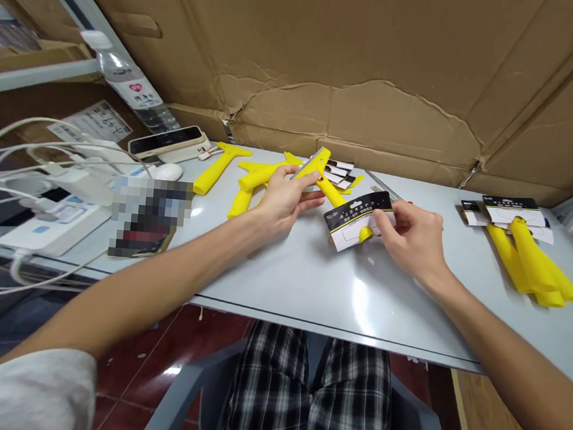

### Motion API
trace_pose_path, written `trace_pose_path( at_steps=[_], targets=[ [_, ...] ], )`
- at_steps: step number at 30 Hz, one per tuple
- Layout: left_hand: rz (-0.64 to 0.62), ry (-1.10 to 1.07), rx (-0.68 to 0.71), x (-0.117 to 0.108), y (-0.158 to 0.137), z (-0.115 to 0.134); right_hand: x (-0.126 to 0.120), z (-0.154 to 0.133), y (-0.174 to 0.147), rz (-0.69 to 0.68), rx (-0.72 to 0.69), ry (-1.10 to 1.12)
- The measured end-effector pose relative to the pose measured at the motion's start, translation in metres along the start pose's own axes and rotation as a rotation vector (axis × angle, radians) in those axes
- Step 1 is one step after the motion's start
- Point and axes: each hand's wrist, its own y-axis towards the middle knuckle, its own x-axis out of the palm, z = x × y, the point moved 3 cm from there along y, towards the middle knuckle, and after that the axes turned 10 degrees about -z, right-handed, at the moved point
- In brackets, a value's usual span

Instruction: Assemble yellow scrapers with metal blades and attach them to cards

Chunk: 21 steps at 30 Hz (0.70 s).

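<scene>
My left hand (288, 200) grips the head of a yellow scraper (329, 192) between thumb and fingers. A black-and-white printed header card (348, 228) is pinched at its right end by my right hand (412, 238). The scraper's handle runs behind the card, and a yellow rounded end shows at the card's lower middle, apparently poking through a hole. Several loose yellow scrapers (216, 170) lie to the left of and behind my left hand. Partly hidden past the held scraper is a small pile of cards (339, 171).
At right lie yellow scrapers (537, 267) fitted with cards (512, 212). On the left are a power strip (48, 238) with white cables, a mouse (168, 172), a phone (165, 139), a water bottle (137, 91) and a pixelated item (148, 219). Cardboard (360, 61) stands along the table's back.
</scene>
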Motion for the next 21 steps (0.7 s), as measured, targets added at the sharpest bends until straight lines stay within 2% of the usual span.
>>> trace_pose_path(
  at_steps=[5, 8, 12, 21],
  targets=[
    [-0.049, 0.059, -0.015, -0.0009, 0.0035, 0.0004, 0.0016, 0.0043, -0.0008, -0.012, 0.035, 0.014],
    [-0.073, 0.116, 0.039, 0.0003, 0.0017, 0.0040, 0.0015, 0.0038, -0.0015, 0.007, 0.016, -0.012],
    [-0.064, 0.143, 0.102, 0.0012, -0.0007, 0.0060, 0.0012, 0.0015, -0.0024, 0.034, -0.048, -0.063],
    [-0.069, 0.135, 0.066, -0.0012, 0.0030, 0.0027, -0.0023, -0.0033, -0.0054, 0.075, -0.158, -0.114]
  ],
)
